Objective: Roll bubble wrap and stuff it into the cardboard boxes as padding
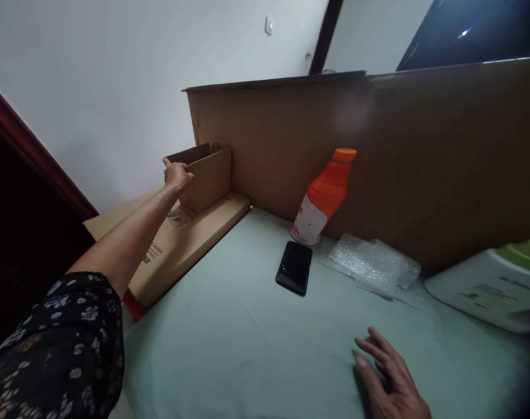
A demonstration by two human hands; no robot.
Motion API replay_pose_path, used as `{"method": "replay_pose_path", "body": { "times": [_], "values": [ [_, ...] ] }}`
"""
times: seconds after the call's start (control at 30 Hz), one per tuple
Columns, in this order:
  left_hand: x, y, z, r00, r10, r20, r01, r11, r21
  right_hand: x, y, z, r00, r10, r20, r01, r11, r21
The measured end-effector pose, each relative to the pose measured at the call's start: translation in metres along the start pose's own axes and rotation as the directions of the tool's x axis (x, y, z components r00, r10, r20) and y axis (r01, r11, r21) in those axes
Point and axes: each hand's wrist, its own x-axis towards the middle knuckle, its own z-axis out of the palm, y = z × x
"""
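At the far left my left hand (pixel 176 174) grips the near end of an open cardboard box (pixel 210 180), its fingers bent over the rim. That box stands on a larger, flat cardboard carton (pixel 199 233) with dark print. My right hand (pixel 389 375) is low over the pale green surface (pixel 243 337), fingers apart and holding nothing. A black smartphone (pixel 294 267) lies farther forward, to the left of my right hand. Behind the phone stands an orange bottle (pixel 324 198) with a white and pink label and an orange cap.
Folded clear bubble wrap (pixel 370 265) lies right of the bottle. A white container (pixel 483 291) with a green lid is at the right edge. Tall brown cardboard (pixel 274 139) forms a barrier along the back. A white wall (pixel 116 75) rises at the left.
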Motion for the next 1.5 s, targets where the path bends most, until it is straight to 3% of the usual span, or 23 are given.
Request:
{"method": "replay_pose_path", "body": {
  "times": [0.13, 0.3, 0.47, 0.6, 0.7, 0.77, 0.83, 0.93, 1.07, 1.27, 1.4, 1.5],
  "values": [
    [-0.032, -0.016, -0.025, 1.000, 0.023, -0.014, -0.023, 1.000, -0.010, 0.002, 0.002, 0.004, 1.000, 0.000, -0.011, 0.000, 1.000, 0.013],
    [-0.112, -0.060, -0.089, 0.999, -0.001, -0.046, -0.002, 0.999, -0.047, 0.004, -0.002, 0.003, 0.999, -0.012, -0.035, 0.012, 1.000, -0.003],
    [-0.195, -0.108, -0.144, 0.998, 0.047, -0.038, -0.053, 0.983, -0.176, 0.006, -0.039, 0.000, 0.988, -0.147, 0.046, 0.147, 0.989, 0.003],
    [-0.247, -0.121, -0.163, 0.995, 0.094, -0.044, -0.102, 0.964, -0.244, 0.013, -0.112, 0.034, 0.888, -0.379, 0.261, 0.339, 0.922, 0.188],
    [-0.274, -0.121, -0.167, 0.988, 0.155, 0.014, -0.146, 0.950, -0.276, 0.012, -0.166, 0.073, 0.778, -0.458, 0.430, 0.325, 0.879, 0.349],
    [-0.288, -0.121, -0.169, 0.978, 0.207, 0.027, -0.192, 0.942, -0.275, 0.006, -0.190, 0.090, 0.708, -0.516, 0.482, 0.315, 0.841, 0.440],
    [-0.301, -0.120, -0.171, 0.965, 0.262, 0.024, -0.246, 0.932, -0.266, -0.005, -0.201, 0.092, 0.695, -0.554, 0.458, 0.331, 0.812, 0.481],
    [-0.320, -0.117, -0.169, 0.937, 0.348, 0.037, -0.324, 0.902, -0.286, -0.022, -0.197, 0.067, 0.761, -0.526, 0.380, 0.359, 0.829, 0.428],
    [-0.344, -0.097, -0.147, 0.890, 0.449, 0.074, -0.398, 0.847, -0.353, -0.043, -0.169, -0.002, 0.820, -0.451, 0.351, 0.363, 0.886, 0.289],
    [-0.372, -0.019, -0.080, 0.768, 0.625, 0.140, -0.423, 0.658, -0.623, -0.076, -0.101, -0.105, 0.947, -0.207, 0.245, 0.209, 0.978, 0.020],
    [-0.383, 0.032, -0.042, 0.696, 0.697, 0.174, -0.402, 0.579, -0.710, -0.082, -0.061, -0.134, 0.991, -0.064, 0.116, 0.073, 0.995, -0.070],
    [-0.395, 0.044, -0.022, 0.724, 0.668, 0.174, -0.371, 0.589, -0.718, -0.079, -0.040, -0.144, 0.994, -0.036, 0.104, 0.039, 0.999, -0.026]
  ]
}}
